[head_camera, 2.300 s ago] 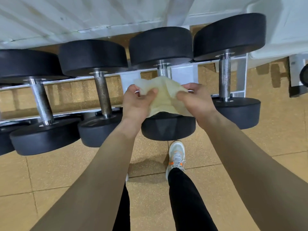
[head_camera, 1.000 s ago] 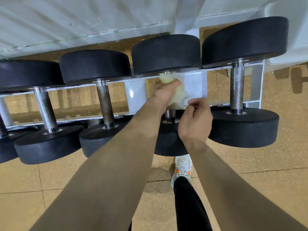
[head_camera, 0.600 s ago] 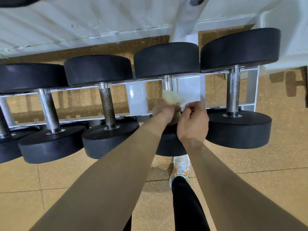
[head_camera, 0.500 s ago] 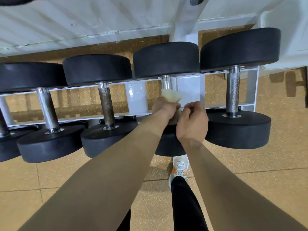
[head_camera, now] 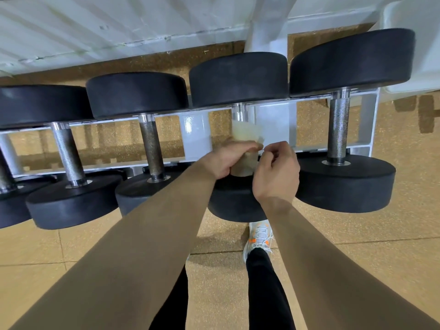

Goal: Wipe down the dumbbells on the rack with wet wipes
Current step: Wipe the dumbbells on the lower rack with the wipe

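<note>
Clamped around the steel handle of a dumbbell on the white rack, the person's left hand holds a pale wet wipe wrapped against the metal. The right hand, fingers curled, appears to pinch the wipe's loose corner just beside the left hand's fingertips. The dumbbell, second from the rack's right end, lies across the two rails with its far head toward the wall and its near head below the wrists. The wipe covers the middle and lower part of the handle, leaving a short bright stretch bare near the far head. The step in hand looks to be the cleaning of this handle; whether the black heads have been wiped cannot be told. The next move likely calls for a firm slide or twist of the wrapped wipe along the bar, with the right hand stopping the loose edge from bunching, before the work passes to the right-hand neighbour or the left-hand neighbour. A white and orange shoe stands on the tan floor beneath.
</note>
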### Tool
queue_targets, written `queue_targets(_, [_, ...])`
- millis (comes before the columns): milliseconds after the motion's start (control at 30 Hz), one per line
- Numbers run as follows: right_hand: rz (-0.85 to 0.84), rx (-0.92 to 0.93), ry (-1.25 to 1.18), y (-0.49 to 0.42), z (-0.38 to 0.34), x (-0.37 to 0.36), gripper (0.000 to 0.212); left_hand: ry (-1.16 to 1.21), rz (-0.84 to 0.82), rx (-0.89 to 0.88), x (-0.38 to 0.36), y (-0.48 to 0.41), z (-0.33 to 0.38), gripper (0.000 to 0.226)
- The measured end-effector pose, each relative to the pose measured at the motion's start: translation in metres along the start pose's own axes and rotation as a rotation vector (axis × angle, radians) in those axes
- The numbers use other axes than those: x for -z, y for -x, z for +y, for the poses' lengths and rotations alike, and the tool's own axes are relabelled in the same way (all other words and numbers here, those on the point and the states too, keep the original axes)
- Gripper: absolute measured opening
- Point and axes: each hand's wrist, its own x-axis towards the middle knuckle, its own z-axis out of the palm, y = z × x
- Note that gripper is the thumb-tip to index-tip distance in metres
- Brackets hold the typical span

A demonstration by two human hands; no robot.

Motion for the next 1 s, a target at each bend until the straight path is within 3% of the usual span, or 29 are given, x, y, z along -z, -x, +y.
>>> queue_targets(133, [0.008, -0.003, 0.002, -0.002, 0.000, 0.000, 0.015, -0.094, 0.431, 0.066, -0.029, -0.002, 0.020, 0.035])
queue_targets(233, [0.016, -0.005, -0.005, -0.002, 0.002, -0.001, 0.017, -0.099, 0.552, -0.023, -0.031, -0.013, 0.053, 0.025])
queue_targets(300, [0.022, 0.007, -0.004, -0.003, 0.004, -0.001, 0.019, -0.017, 0.492, -0.128, -0.022, -0.020, 0.061, 0.034])
queue_targets(400, [0.011, 0.012, -0.005, -0.002, 0.002, 0.000, 0.024, 0.208, 0.120, -0.105, -0.003, -0.016, 0.047, 0.061])
queue_targets(467, [0.004, 0.024, 0.002, -0.001, 0.000, 0.000, 0.029, 0.210, -0.072, -0.036, 0.007, -0.014, 0.035, 0.040])
queue_targets(533, [-0.006, 0.020, 0.012, -0.001, 0.000, 0.000, 0.029, 0.163, -0.152, 0.037, 0.012, -0.009, 0.023, 0.017])
queue_targets(600, [-0.019, 0.008, 0.021, -0.001, -0.001, 0.000, 0.022, 0.077, -0.176, 0.039, 0.014, -0.003, 0.008, 0.017])
queue_targets(667, [-0.016, 0.002, 0.023, -0.002, 0.000, 0.000, 0.017, 0.010, -0.048, -0.002, 0.005, -0.004, -0.002, 0.032])
queue_targets(733, [-0.006, 0.013, 0.018, -0.002, -0.001, 0.000, 0.016, -0.020, 0.189, 0.000, -0.011, -0.007, 0.000, 0.046])
queue_targets(833, [0.005, 0.019, 0.011, -0.002, 0.000, -0.001, 0.016, -0.040, 0.444, 0.047, -0.029, -0.006, 0.022, 0.035])
queue_targets(933, [0.014, 0.018, -0.009, -0.002, 0.002, -0.002, 0.022, 0.037, 0.523, -0.033, -0.032, -0.017, 0.046, 0.020])
queue_targets(1000, [0.022, 0.020, -0.018, -0.001, 0.001, -0.002, 0.028, 0.070, 0.506, -0.139, -0.024, -0.023, 0.054, 0.024])
